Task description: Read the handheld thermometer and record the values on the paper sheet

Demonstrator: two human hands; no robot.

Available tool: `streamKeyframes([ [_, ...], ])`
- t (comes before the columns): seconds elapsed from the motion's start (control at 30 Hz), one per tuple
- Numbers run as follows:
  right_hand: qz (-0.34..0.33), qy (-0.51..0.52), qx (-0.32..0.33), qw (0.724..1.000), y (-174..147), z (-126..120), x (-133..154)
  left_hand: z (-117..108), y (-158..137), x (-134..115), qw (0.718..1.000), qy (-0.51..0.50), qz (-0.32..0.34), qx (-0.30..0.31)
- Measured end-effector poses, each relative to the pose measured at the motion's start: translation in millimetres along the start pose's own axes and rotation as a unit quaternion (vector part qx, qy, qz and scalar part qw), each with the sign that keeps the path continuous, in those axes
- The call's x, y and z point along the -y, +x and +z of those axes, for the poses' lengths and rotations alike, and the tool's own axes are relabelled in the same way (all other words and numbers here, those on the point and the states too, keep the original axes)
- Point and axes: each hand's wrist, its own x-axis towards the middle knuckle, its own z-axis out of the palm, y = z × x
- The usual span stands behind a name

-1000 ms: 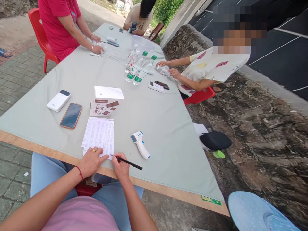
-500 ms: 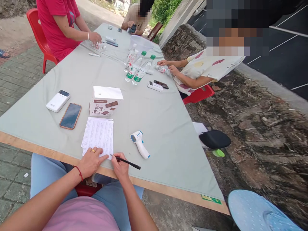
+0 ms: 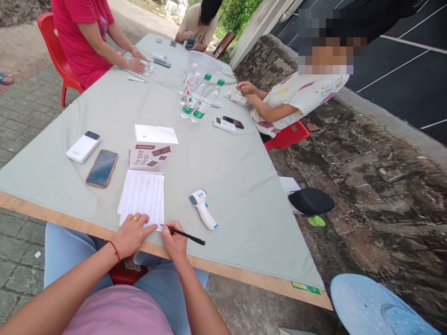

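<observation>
Sheets of paper [image 3: 142, 195] covered in small writing lie at the near edge of the table. My left hand [image 3: 134, 232] rests flat on their lower part, fingers stretched out, with a ring and a red wrist cord. A black pen [image 3: 188, 236] is gripped in my right hand [image 3: 175, 242], its tip at the sheet's lower right corner. Just behind the paper stands a white and brown box [image 3: 153, 148]. Right of the paper lies a white and blue infrared thermometer [image 3: 202, 208]. A phone [image 3: 102, 168] and a white power bank [image 3: 84, 146] sit to the left.
Several water bottles [image 3: 206, 102] stand mid-table before a clear plastic basin [image 3: 206, 63]. One person in pink [image 3: 84, 42] sits left, another in a patterned shirt [image 3: 296, 102] right, a third [image 3: 199, 28] at the far end. A blue cap [image 3: 370, 307] is at lower right.
My hands, the pen and the paper hold nearly the same place. The person at right has lifted a hand off the plastic bottle; the person in pink has shifted their hands on the table.
</observation>
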Motion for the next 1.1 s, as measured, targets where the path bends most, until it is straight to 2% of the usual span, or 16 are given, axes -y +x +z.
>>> streamKeyframes([
  [0.27,0.019,0.005,-0.010,1.000,-0.6,-0.6,-1.6,1.6,-0.1,0.9,1.000,-0.001,0.002,-0.004],
  [0.83,0.005,-0.009,0.001,1.000,0.0,0.2,-1.4,2.5,-0.3,0.6,1.000,0.002,0.002,-0.009],
  [1.1,0.038,-0.004,-0.022,0.999,-1.1,0.7,-1.6,1.4,-0.2,0.2,1.000,-0.010,-0.001,-0.011],
])
